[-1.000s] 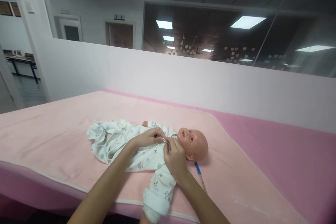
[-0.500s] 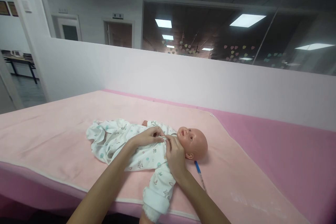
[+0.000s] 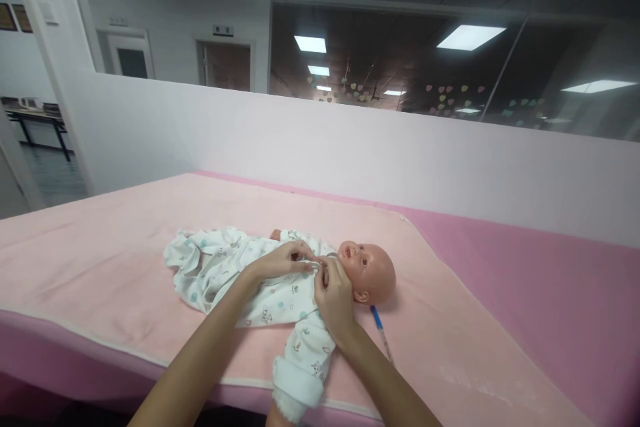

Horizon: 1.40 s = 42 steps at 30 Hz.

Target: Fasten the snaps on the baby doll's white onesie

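A bald baby doll [image 3: 373, 273] lies on its back with its head to the right. It wears white printed baby clothes [image 3: 275, 300] with small animals and teal dots. At the chest, just below the doll's chin, my left hand [image 3: 287, 260] pinches the edge of the clothes. My right hand [image 3: 334, 290] grips the same edge close by, its fingertips almost meeting the left ones. The fastening between the fingers is too small to make out. One sleeve [image 3: 305, 363] with a turned-back cuff points toward me.
A thin stick with a blue end, perhaps a pen or thermometer [image 3: 382, 330], lies beside the doll's head. Underneath is a peach blanket [image 3: 450, 347] over a pink mat [image 3: 560, 280]. A low white wall [image 3: 350, 147] stands behind.
The fingers of my right hand have shifted slightly at the clothes' edge, and the fingertips of both hands have moved a little. The doll stays in place.
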Available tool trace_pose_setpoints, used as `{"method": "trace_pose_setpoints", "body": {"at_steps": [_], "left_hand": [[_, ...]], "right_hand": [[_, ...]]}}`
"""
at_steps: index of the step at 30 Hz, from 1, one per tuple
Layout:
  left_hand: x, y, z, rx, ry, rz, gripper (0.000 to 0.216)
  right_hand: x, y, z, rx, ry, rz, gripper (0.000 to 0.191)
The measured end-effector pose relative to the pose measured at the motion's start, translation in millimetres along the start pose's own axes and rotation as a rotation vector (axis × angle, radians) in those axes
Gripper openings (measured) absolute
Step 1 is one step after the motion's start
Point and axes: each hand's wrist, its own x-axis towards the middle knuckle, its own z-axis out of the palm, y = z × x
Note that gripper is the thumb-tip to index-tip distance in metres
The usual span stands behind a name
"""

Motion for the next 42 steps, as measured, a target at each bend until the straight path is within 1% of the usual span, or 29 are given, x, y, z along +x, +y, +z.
{"method": "trace_pose_setpoints", "body": {"at_steps": [5, 10, 14, 20, 26, 31, 34, 38, 42], "left_hand": [[1.1, -2.0, 3.6, 0.037, 0.036, 0.001, 0.031], [2.4, -4.9, 7.7, 0.110, 0.064, 0.033, 0.028], [2.4, -5.6, 8.8, 0.142, 0.074, 0.038, 0.026], [1.5, -6.4, 7.0, 0.100, 0.047, 0.011, 0.026], [3.4, -8.9, 5.0, 0.016, 0.037, -0.019, 0.024], [4.3, -9.9, 3.6, -0.044, 0.049, -0.031, 0.020], [2.7, -7.1, 3.8, -0.030, 0.062, -0.019, 0.019], [1.1, -4.0, 3.9, 0.005, 0.067, -0.005, 0.020], [2.3, -6.4, 3.3, -0.028, 0.073, -0.006, 0.019]], "right_hand": [[-0.2, 0.7, 0.2, -0.018, -0.002, -0.001, 0.020], [1.0, 0.8, 0.7, -0.059, -0.034, -0.031, 0.018], [1.6, 1.0, 1.0, -0.065, -0.050, -0.017, 0.018], [1.1, 2.3, 1.1, -0.020, -0.056, 0.005, 0.020], [1.1, 1.3, -0.2, 0.032, -0.038, -0.012, 0.021], [1.8, 0.6, -1.9, 0.067, -0.076, -0.021, 0.024], [1.3, 1.9, -1.2, 0.034, -0.089, -0.038, 0.025], [0.1, 3.2, 0.7, -0.066, -0.091, -0.050, 0.023], [0.2, 1.7, 1.1, -0.093, -0.079, -0.048, 0.021]]}}
